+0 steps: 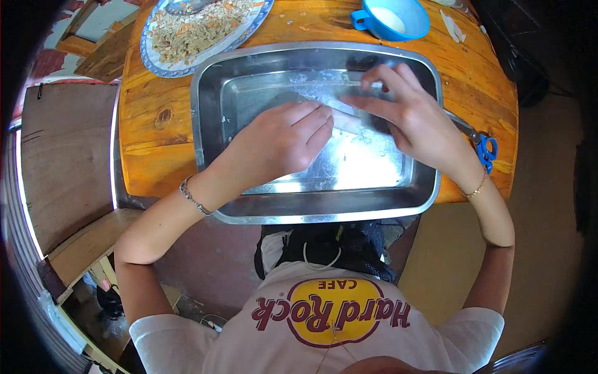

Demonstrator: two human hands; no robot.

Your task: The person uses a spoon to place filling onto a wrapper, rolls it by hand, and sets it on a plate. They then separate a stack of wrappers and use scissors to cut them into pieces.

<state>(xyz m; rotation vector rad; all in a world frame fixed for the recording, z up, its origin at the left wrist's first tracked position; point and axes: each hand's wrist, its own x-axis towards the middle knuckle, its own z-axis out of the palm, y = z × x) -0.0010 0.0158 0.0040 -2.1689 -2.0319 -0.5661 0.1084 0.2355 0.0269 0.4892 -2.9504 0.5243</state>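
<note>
A large metal tray [324, 218] lies on the wooden table. Over its middle, a pale, thin rolled piece [346, 121] extends from the fingertips of my left hand [283, 138], whose fingers are pressed together around its near end. My right hand [414, 118] is just right of the roll, fingers apart and partly curled, with the index finger reaching toward the left fingertips. Whether that finger touches the roll is unclear. Whitish smears mark the tray's bottom beneath both hands.
An oval plate [147, 55] with chopped filling and a spoon [187, 6] sits at the back left. A blue cup [408, 19] holding white contents stands at the back right. Blue-handled scissors [484, 149] lie right of the tray on the wooden table [156, 118].
</note>
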